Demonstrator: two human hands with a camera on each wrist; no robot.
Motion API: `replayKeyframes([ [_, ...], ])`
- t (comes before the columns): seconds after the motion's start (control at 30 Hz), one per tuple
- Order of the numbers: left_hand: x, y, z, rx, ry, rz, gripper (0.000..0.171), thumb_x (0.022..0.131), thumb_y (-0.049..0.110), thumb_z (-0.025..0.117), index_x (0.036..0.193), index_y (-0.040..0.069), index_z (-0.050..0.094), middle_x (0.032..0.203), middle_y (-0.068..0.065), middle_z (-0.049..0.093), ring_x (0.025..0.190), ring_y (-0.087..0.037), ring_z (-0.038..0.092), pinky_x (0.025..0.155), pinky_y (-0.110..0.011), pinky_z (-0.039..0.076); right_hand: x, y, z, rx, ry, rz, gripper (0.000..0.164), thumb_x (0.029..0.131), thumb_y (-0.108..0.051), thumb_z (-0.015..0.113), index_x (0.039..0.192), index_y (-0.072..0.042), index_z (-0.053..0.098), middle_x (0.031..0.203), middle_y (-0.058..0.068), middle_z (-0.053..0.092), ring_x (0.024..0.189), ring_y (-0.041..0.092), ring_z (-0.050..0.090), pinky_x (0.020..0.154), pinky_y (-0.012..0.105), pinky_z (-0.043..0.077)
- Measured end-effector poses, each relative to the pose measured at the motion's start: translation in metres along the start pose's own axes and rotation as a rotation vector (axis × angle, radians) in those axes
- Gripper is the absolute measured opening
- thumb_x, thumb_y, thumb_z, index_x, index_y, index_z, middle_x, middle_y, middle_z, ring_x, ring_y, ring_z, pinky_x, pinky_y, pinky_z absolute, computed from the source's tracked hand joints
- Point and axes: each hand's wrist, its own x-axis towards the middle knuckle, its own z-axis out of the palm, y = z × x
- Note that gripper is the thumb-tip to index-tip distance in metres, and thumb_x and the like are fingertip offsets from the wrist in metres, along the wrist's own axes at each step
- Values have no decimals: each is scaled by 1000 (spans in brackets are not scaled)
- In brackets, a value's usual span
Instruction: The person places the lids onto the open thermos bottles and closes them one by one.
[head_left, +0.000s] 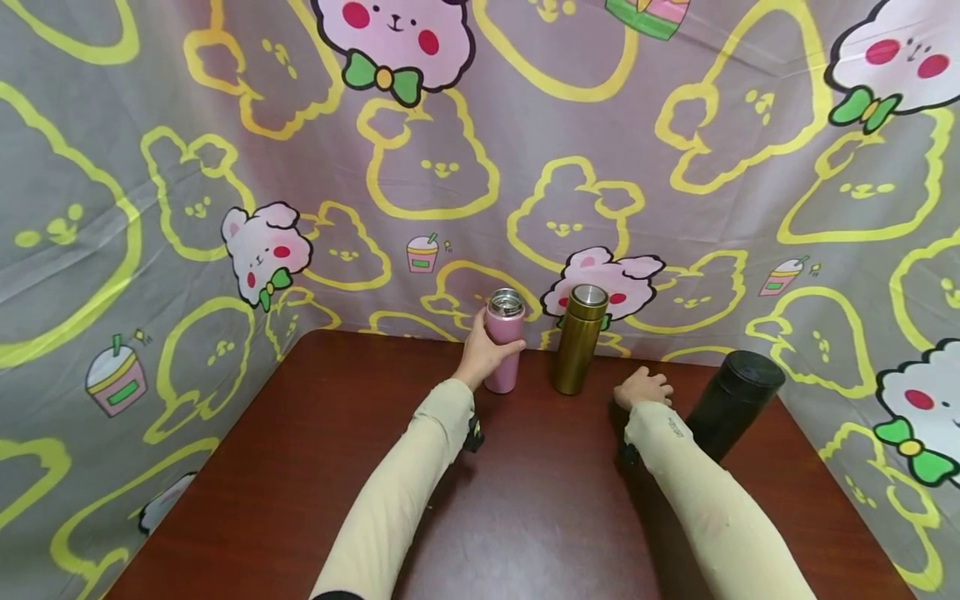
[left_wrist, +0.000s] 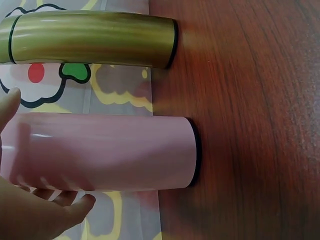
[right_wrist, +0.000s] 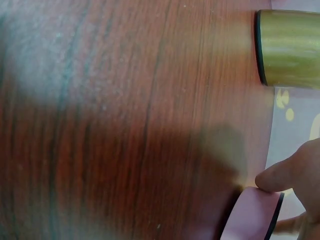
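My left hand [head_left: 483,353] is around a pink thermos [head_left: 504,379] that stands upright at the back of the table, its metal mouth uncovered. In the left wrist view the fingertips [left_wrist: 80,207] curl along one side of the pink body. My right hand [head_left: 643,389] is low near the back edge. In the right wrist view, its thumb and another finger hold a small pink lid [right_wrist: 252,215] with a black rim, tilted close over the table. The head view hides this lid behind the hand. Between the hands a gold thermos [head_left: 573,354] with a silver top stands upright.
A tall black thermos [head_left: 731,404] stands to the right, partly behind my right sleeve [head_left: 712,500]. The brown wooden table [head_left: 525,517] ends against a patterned cloth [head_left: 442,167] hanging at the back and on both sides.
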Motion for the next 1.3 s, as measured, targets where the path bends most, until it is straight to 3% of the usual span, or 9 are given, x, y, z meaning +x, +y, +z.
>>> replayKeyframes([
  [0.4,-3,0,-2,34,0,15,71,70,27,74,127,11,34,115,-5,49,100,-20,49,84,-38,40,-11,-6,3,34,39,20,66,80,-27,55,124,11,24,114,37,24,104,52,26,79,61,30],
  [0.63,-12,4,-10,68,-1,18,65,68,30,75,120,13,40,110,-3,52,96,-19,51,80,-38,42,-25,-18,6,6,45,-103,58,81,-27,53,117,11,29,108,35,29,99,50,32,72,56,36],
  [0.77,-18,9,-14,102,-5,52,67,65,35,76,119,13,42,108,-3,53,94,-18,53,78,-37,43,-39,-21,4,-22,33,-186,61,82,-29,55,118,12,28,108,36,29,98,49,32,70,54,38],
  [1.07,-37,25,-20,128,-81,109,70,62,39,77,116,12,41,104,0,53,90,-14,53,75,-34,45,-73,-20,-3,-72,33,-331,67,81,-35,58,117,14,30,108,35,33,97,49,36,73,52,38],
  [1.3,-62,34,-26,146,-144,128,79,62,42,77,124,13,37,110,0,51,96,-14,51,78,-33,43,-96,-17,-8,-85,59,-446,68,77,-42,61,111,12,38,102,30,40,92,45,44,73,50,40],
])
